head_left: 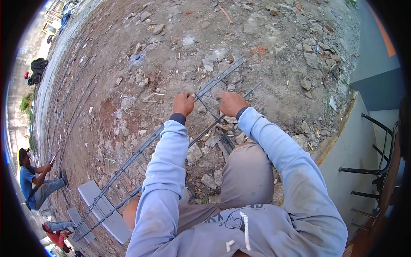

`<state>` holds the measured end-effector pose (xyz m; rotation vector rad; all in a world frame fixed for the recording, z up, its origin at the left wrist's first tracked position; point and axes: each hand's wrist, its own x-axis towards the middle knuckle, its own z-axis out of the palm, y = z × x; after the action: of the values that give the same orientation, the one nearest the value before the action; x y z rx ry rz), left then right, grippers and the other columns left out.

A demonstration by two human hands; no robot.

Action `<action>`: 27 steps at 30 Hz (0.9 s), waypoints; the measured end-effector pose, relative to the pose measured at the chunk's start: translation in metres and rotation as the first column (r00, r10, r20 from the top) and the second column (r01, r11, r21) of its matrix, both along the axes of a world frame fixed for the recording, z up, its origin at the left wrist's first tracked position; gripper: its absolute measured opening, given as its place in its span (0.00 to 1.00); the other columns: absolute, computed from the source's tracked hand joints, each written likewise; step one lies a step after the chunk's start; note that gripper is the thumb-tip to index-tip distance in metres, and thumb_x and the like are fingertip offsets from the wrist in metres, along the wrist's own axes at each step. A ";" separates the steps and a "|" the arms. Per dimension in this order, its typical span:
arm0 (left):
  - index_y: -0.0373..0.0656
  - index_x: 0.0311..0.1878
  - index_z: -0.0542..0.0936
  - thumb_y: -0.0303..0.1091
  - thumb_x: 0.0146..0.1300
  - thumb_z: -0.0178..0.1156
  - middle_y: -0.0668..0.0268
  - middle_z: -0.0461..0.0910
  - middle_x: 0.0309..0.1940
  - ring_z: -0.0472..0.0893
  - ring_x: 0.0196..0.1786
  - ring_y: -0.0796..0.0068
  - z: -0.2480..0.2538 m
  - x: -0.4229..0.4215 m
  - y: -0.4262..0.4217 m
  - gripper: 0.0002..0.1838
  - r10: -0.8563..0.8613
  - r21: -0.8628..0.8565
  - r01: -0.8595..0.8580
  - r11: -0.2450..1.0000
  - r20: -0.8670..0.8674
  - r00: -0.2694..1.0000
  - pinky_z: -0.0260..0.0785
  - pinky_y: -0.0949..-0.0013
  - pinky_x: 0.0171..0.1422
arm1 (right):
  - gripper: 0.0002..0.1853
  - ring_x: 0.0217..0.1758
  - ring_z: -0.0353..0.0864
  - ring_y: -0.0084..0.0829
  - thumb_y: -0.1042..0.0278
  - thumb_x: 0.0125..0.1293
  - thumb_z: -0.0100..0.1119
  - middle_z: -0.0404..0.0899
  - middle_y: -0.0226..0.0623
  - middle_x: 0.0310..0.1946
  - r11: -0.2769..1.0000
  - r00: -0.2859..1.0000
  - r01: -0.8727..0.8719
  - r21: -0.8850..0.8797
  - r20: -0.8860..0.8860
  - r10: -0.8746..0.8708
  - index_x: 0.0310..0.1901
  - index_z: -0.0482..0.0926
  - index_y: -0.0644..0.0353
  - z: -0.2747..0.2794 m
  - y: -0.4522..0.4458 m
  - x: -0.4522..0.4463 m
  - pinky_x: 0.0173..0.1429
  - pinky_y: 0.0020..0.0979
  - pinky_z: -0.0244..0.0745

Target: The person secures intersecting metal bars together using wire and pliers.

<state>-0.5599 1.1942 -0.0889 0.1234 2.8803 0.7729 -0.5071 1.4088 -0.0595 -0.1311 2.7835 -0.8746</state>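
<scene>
A long rebar cage (pixel 139 151) of thin steel bars with square cross ties runs diagonally from the lower left to the upper middle. My left hand (pixel 184 104) is closed at its upper bars, thumb and fingers pinched where a cross tie (pixel 207 107) meets them. Just right of that tie is my right hand (pixel 231 104), its fingers curled and pressed together, pointing toward the left hand. Whatever those right fingers hold is too small to make out. Beyond both hands, the free bar ends (pixel 231 70) stick out over the dirt.
Rubble and broken stones (pixel 209 182) cover the ground (pixel 171 55). Grey boards (pixel 105 210) lie under the cage's far end. A person in blue (pixel 32 180) and one in red (pixel 55 237) work at left. Metal-legged furniture (pixel 368 171) stands by a pale panel (pixel 338 158) at right.
</scene>
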 end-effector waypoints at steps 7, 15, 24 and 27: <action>0.35 0.34 0.83 0.42 0.60 0.59 0.55 0.81 0.25 0.79 0.26 0.66 -0.002 -0.020 -0.013 0.17 0.004 0.314 -0.130 0.941 0.371 0.929 0.70 0.63 0.34 | 0.17 0.43 0.80 0.50 0.71 0.53 0.49 0.81 0.53 0.38 0.991 0.995 0.071 -0.117 0.077 -0.062 0.44 0.82 0.54 -0.005 -0.017 -0.014 0.50 0.43 0.73; 0.38 0.42 0.81 0.40 0.65 0.56 0.68 0.80 0.28 0.74 0.24 0.81 0.036 -0.019 -0.004 0.14 0.098 0.452 -0.411 0.792 0.571 0.815 0.65 0.75 0.27 | 0.16 0.25 0.77 0.26 0.74 0.52 0.50 0.80 0.38 0.26 0.839 0.943 0.292 -0.460 0.285 -0.172 0.43 0.82 0.61 -0.024 -0.039 -0.025 0.29 0.29 0.71; 0.44 0.52 0.80 0.33 0.65 0.55 0.69 0.81 0.33 0.78 0.29 0.82 0.025 -0.024 -0.008 0.13 0.079 0.489 -0.515 0.704 0.667 0.741 0.71 0.77 0.29 | 0.16 0.24 0.76 0.24 0.76 0.50 0.55 0.80 0.36 0.25 0.817 0.932 0.315 -0.483 0.319 -0.171 0.42 0.83 0.61 -0.030 -0.049 -0.036 0.27 0.28 0.71; 0.43 0.52 0.79 0.30 0.65 0.55 0.68 0.81 0.35 0.80 0.31 0.80 0.031 -0.023 -0.013 0.13 0.050 0.525 -0.499 0.690 0.653 0.756 0.75 0.77 0.31 | 0.14 0.36 0.81 0.36 0.71 0.49 0.54 0.82 0.43 0.32 0.826 0.919 0.346 -0.445 0.336 -0.204 0.38 0.85 0.58 -0.020 -0.052 -0.041 0.43 0.32 0.73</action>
<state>-0.5825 1.1815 -0.0578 -0.4464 1.9031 1.5710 -0.5485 1.3564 -0.0796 0.3064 2.2893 -1.5448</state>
